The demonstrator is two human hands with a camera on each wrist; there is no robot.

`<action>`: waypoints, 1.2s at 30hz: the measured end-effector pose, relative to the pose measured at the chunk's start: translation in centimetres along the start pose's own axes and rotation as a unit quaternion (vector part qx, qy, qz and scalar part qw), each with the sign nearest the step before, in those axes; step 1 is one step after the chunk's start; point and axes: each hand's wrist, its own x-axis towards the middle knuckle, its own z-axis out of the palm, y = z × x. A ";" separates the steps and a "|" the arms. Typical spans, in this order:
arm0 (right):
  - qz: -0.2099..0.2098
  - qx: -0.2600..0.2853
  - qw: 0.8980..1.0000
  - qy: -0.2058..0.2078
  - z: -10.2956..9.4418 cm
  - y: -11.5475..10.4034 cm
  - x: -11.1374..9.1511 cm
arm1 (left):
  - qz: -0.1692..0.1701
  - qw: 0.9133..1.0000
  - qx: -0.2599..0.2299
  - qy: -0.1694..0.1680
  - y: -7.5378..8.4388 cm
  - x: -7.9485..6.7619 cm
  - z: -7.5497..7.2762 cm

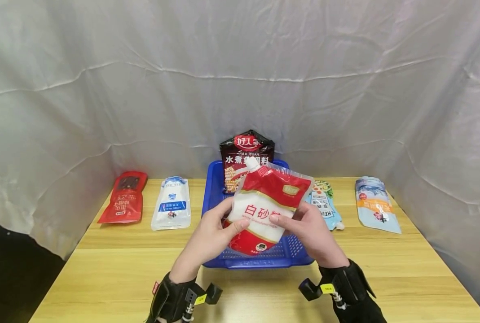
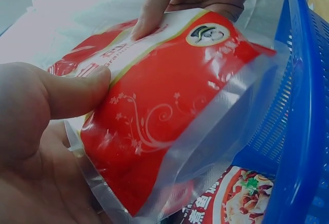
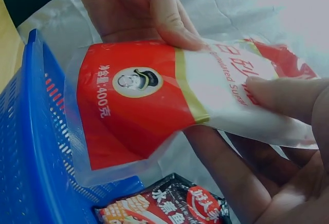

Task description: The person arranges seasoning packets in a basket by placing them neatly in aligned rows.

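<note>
Both hands hold a red and white bag of white granulated sugar [image 1: 262,204], tilted, with its white spout at the top. My left hand [image 1: 214,229] grips its left side, thumb across the front. On the other side, my right hand [image 1: 314,229] pinches it with the thumb on the front and fingers behind. Below the bag is a blue plastic basket [image 1: 260,262]. Leaning upright at the basket's back is a black and red seasoning packet [image 1: 245,152]. In the right wrist view the sugar bag [image 3: 139,106] shows its lower end, over the basket [image 3: 31,147].
On the wooden table [image 1: 114,269] lie a red pouch [image 1: 124,197] and a white and blue pouch [image 1: 172,202] to the left. A light blue Heinz pouch [image 1: 324,206], partly behind my right hand, and a blue and orange pouch [image 1: 376,204] lie to the right. Grey cloth [image 1: 240,89] hangs around.
</note>
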 end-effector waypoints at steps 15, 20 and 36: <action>-0.021 0.057 0.998 0.032 0.6 0.2 0.1 | -0.046 0.999 0.000 0.012 0.1 0.3 -0.3; -0.027 0.091 0.995 0.034 0.6 0.1 0.0 | -0.046 0.999 -0.017 0.018 -0.6 0.4 -0.5; -0.020 0.098 0.995 -0.001 -0.6 -0.5 -0.2 | -0.023 0.998 -0.034 0.053 2.2 -0.4 -1.3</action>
